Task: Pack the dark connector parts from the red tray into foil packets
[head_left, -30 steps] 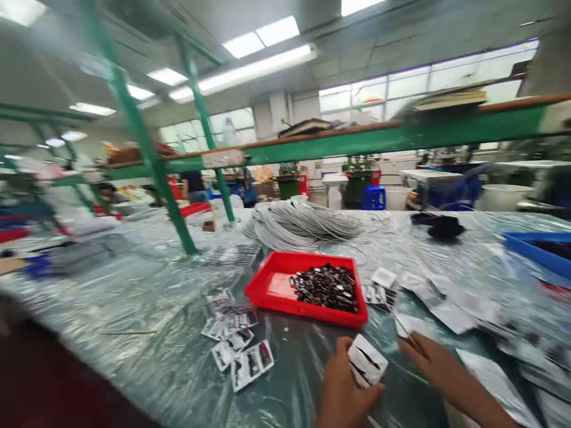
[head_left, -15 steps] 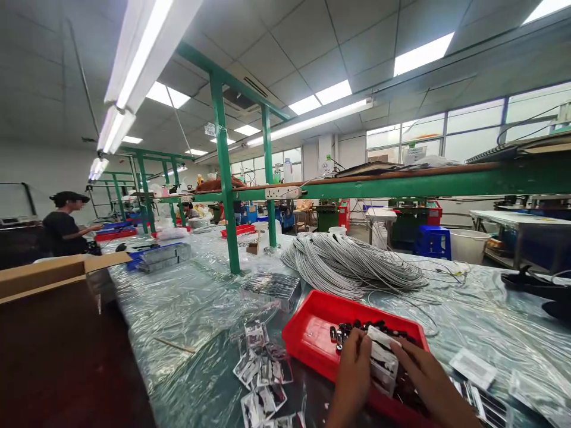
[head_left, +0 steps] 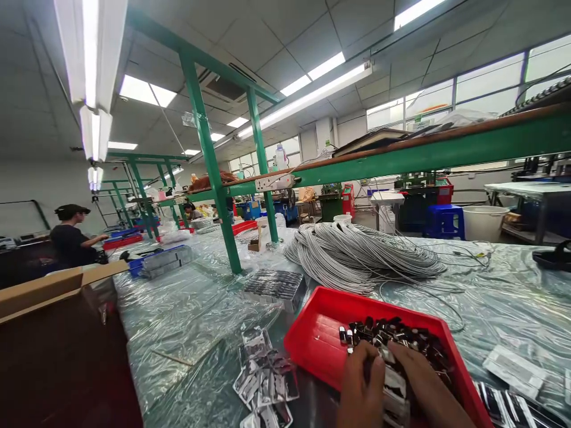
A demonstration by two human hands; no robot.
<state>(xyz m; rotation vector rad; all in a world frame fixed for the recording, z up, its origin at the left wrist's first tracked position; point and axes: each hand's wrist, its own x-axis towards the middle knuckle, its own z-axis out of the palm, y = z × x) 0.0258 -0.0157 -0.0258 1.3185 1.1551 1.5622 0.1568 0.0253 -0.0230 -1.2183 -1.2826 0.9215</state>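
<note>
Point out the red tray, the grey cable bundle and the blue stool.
Red tray [head_left: 322, 327]: head view, bare floor, left part.
Grey cable bundle [head_left: 357, 254]: head view, middle of the strands.
Blue stool [head_left: 441, 222]: head view, its side.

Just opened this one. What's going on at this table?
The person's left hand holds a small packet over the red tray, with the right hand close against it. Small dark pieces are heaped in the tray. Other packets lie left of it, and a large grey cable coil sits behind.

A small whitish packet [head_left: 395, 383] is held tilted over glossy dark pieces [head_left: 419, 336] heaped in a red tray [head_left: 314, 336].
</note>
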